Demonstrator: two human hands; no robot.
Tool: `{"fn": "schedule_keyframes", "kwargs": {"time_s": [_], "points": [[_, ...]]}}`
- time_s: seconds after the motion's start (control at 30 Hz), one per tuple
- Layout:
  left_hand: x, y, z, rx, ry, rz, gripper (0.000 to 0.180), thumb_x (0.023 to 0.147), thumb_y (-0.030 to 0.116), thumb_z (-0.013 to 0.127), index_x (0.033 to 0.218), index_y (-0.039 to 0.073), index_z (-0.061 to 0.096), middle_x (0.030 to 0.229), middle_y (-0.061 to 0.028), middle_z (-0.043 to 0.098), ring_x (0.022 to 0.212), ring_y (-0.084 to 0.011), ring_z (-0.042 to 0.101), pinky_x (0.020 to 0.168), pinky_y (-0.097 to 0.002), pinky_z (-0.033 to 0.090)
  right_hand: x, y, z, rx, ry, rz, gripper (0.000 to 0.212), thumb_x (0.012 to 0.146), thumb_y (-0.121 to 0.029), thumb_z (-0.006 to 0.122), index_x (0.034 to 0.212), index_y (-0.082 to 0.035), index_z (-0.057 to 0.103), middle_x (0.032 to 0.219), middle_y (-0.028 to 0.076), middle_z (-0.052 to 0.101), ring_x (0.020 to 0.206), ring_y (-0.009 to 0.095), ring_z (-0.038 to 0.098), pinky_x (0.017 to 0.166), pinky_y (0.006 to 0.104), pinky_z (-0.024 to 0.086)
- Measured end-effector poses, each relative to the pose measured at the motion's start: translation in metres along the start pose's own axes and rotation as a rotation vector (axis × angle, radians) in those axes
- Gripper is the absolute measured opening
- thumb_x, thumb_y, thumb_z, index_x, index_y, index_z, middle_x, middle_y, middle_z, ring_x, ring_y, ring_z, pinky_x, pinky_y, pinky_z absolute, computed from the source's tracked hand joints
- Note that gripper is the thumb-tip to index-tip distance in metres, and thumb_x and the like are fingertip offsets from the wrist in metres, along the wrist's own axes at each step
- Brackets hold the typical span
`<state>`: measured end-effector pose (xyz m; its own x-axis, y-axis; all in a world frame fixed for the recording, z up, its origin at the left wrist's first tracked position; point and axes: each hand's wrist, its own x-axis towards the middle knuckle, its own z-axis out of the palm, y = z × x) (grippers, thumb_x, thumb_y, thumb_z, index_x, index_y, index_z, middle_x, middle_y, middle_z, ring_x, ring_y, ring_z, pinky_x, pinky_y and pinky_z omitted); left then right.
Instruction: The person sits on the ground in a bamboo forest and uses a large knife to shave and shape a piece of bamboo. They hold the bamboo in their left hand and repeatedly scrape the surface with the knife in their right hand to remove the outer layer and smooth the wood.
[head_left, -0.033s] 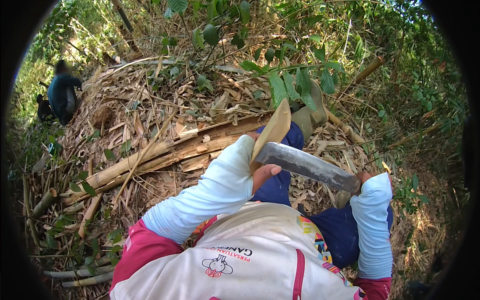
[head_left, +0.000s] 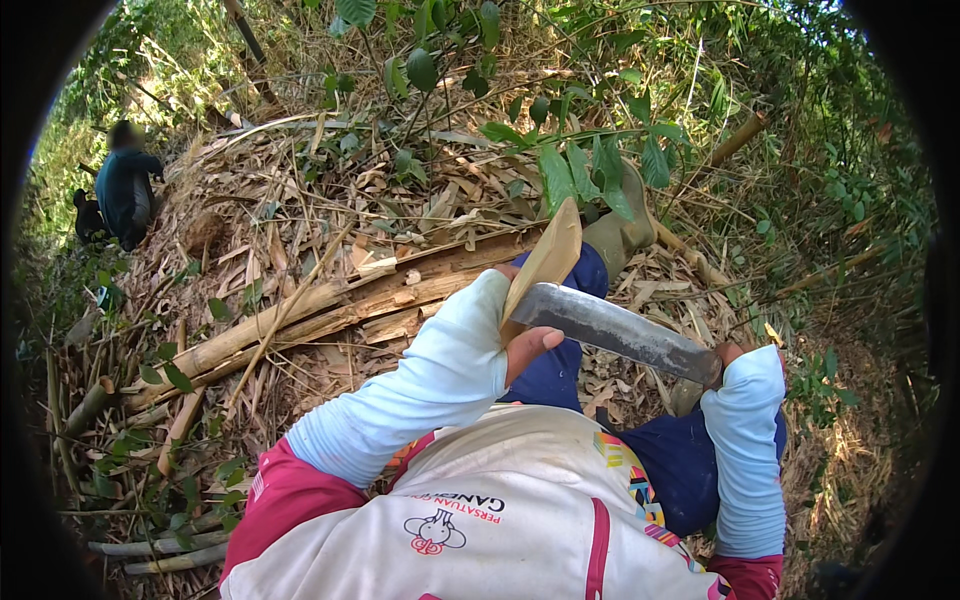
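Observation:
My left hand (head_left: 527, 352) is closed around a flat tan piece (head_left: 548, 258) with a pointed upper end; it looks like wood or bamboo. Its thumb shows below the piece, while most of the other fingers are hidden. A machete (head_left: 620, 331) with a broad, dark-stained blade spans the space between my hands. The blade's far end lies against or just in front of the tan piece; I cannot tell if they touch. My right hand (head_left: 733, 354) grips the machete at its handle end, and the handle itself is mostly hidden. Pale blue sleeves cover both forearms.
Split, decaying bamboo poles (head_left: 310, 318) lie across the leaf litter (head_left: 300, 225) ahead and to the left. A leafy sapling (head_left: 570, 175) leans over my boot (head_left: 630, 215). Another person (head_left: 128, 195) is at the far left. A cut stalk (head_left: 738, 140) sticks up at right.

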<state>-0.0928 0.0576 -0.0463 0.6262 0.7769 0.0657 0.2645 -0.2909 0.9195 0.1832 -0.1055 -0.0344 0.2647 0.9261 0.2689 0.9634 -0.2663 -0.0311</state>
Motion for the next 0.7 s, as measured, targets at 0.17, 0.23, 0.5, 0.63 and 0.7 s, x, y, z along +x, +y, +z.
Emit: {"fn": "schedule_keyframes", "kwargs": {"time_s": [0.17, 0.23, 0.5, 0.63, 0.7], "points": [[0.002, -0.004, 0.008, -0.239, -0.04, -0.1, 0.047, 0.089, 0.028, 0.071, 0.121, 0.001, 0.051, 0.101, -0.0108, 0.064, 0.092, -0.0173, 0.058, 0.084, -0.0313, 0.047, 0.002, 0.003, -0.001, -0.072, -0.01, -0.008, 0.024, 0.057, -0.007, 0.07, 0.079, -0.008, 0.062, 0.065, 0.009, 0.056, 0.063, 0.03, 0.053, 0.066, 0.0412, 0.041], [0.002, -0.003, 0.008, -0.33, -0.065, -0.116, 0.05, 0.09, 0.028, 0.07, 0.125, 0.001, 0.048, 0.106, -0.0101, 0.062, 0.095, -0.0151, 0.057, 0.085, -0.0299, 0.046, 0.003, 0.005, -0.001, -0.062, -0.015, 0.001, 0.024, 0.057, -0.007, 0.07, 0.079, -0.008, 0.062, 0.065, 0.009, 0.057, 0.063, 0.03, 0.054, 0.065, 0.0412, 0.042], [0.011, 0.002, -0.009, -0.302, -0.182, -0.112, 0.07, 0.086, 0.03, 0.075, 0.137, 0.0, 0.038, 0.114, -0.0107, 0.057, 0.104, -0.0172, 0.053, 0.092, -0.0301, 0.043, 0.003, 0.007, -0.001, -0.091, -0.074, -0.001, 0.026, 0.058, -0.01, 0.07, 0.084, -0.01, 0.066, 0.067, 0.009, 0.058, 0.066, 0.03, 0.056, 0.068, 0.0421, 0.041], [0.018, 0.001, -0.012, -0.219, -0.141, -0.068, 0.095, 0.071, 0.029, 0.088, 0.142, -0.001, 0.032, 0.108, -0.009, 0.057, 0.099, -0.0173, 0.058, 0.085, -0.03, 0.049, -0.003, 0.011, 0.005, -0.093, -0.098, -0.057, 0.027, 0.06, -0.012, 0.069, 0.087, -0.011, 0.068, 0.067, 0.008, 0.057, 0.068, 0.031, 0.055, 0.072, 0.0441, 0.04], [0.019, 0.003, -0.014, -0.25, -0.158, -0.045, 0.099, 0.068, 0.027, 0.09, 0.142, -0.001, 0.031, 0.108, -0.0088, 0.057, 0.1, -0.0172, 0.057, 0.089, -0.0301, 0.048, -0.002, 0.012, 0.004, -0.075, -0.09, -0.083, 0.029, 0.059, -0.011, 0.07, 0.088, -0.01, 0.069, 0.067, 0.008, 0.057, 0.068, 0.031, 0.054, 0.069, 0.0435, 0.04]]}}
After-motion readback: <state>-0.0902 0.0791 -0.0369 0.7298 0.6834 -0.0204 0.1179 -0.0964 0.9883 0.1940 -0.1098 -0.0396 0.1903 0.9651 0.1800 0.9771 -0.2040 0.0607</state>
